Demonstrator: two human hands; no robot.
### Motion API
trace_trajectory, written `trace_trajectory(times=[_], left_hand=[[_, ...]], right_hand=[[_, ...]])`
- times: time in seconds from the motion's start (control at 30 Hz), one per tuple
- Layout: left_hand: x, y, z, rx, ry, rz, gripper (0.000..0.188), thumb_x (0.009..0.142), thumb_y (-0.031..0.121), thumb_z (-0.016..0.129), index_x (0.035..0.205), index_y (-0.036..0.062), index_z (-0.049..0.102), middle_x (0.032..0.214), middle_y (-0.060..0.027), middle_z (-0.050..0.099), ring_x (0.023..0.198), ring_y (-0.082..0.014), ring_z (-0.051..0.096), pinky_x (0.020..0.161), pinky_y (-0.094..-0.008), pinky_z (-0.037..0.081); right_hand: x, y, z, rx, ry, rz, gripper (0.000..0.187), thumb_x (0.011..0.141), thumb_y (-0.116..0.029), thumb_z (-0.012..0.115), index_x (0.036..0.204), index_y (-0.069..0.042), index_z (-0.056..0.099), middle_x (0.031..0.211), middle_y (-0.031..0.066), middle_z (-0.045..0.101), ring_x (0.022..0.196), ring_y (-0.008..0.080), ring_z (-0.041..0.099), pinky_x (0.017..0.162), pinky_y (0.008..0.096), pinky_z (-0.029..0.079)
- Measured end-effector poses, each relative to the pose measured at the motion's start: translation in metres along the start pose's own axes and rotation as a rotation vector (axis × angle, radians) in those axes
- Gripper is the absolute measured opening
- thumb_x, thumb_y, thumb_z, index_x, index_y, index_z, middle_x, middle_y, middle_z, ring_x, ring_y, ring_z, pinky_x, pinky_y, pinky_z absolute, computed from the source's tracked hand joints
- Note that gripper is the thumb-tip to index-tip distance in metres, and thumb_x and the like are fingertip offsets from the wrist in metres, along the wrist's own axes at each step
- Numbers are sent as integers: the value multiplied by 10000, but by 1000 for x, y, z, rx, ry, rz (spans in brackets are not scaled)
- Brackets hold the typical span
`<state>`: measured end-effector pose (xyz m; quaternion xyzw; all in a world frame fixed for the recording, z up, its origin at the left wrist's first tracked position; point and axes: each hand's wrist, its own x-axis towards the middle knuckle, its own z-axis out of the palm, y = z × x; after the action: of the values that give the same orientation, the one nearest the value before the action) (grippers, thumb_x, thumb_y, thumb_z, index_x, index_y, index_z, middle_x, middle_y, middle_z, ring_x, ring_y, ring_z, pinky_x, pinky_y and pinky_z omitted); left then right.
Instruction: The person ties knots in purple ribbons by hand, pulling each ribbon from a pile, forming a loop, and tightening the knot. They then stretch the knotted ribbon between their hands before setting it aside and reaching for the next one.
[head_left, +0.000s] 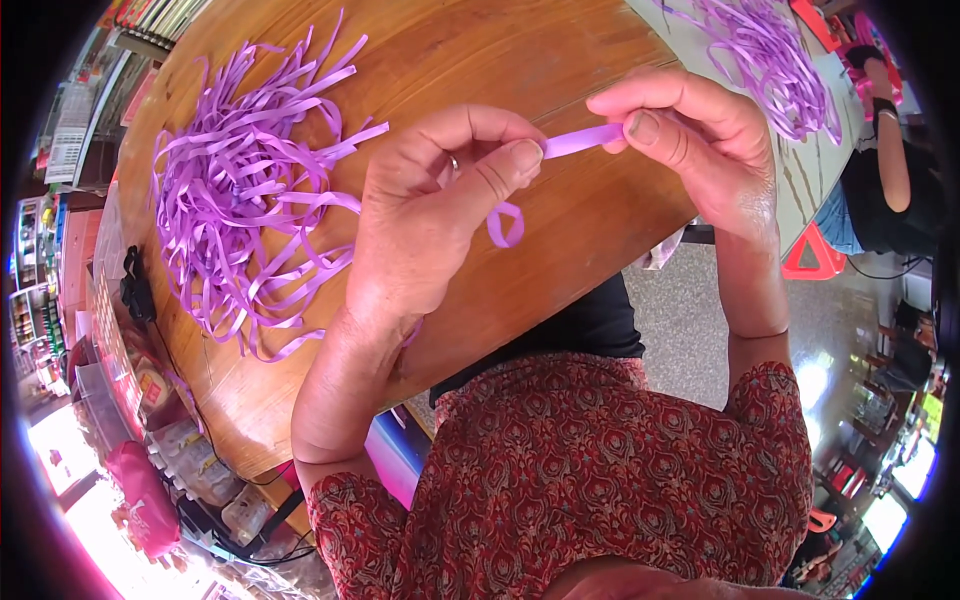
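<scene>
A purple ribbon (582,141) is stretched level between my two hands, above the wooden table. My left hand (440,190) pinches it between thumb and forefinger; a ring shows on one finger. Below those fingertips a small loop of purple ribbon (506,226) hangs down. The ribbon's other end is at the thumb of my right hand (705,140), whose fingers are bent around it, with the forefinger raised a little apart. To the left of my left hand lies a loose, tangled pile of purple ribbons (235,190).
The wooden table (480,60) spreads under my hands. A second purple ribbon heap (770,65) lies on a pale tabletop at the far right. Beyond it another person's arm (893,160) shows. A red stool (815,255) stands on the floor there. A dark cable (185,370) runs along the table's left edge.
</scene>
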<state>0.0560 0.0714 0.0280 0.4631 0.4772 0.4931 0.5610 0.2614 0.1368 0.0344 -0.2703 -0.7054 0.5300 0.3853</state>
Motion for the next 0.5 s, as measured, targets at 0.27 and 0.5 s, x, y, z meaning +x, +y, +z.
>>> trace_trajectory(times=[0.27,0.5], left_hand=[[2,0,-8,-181,-46,-43,187,857,61,604,1017,-35,608,855,-80,639,780,-144,606,742,-276,495],[0,3,-1,-34,-82,5,222,854,20,586,1070,-27,589,861,-85,642,757,-128,604,707,-245,493]], right_hand=[[1,-2,1,-150,-9,-89,171,850,4,575,1008,24,636,894,81,604,838,142,566,767,243,438],[1,-12,-2,-152,23,-167,197,858,39,537,1041,54,608,920,103,592,863,162,559,786,270,433]])
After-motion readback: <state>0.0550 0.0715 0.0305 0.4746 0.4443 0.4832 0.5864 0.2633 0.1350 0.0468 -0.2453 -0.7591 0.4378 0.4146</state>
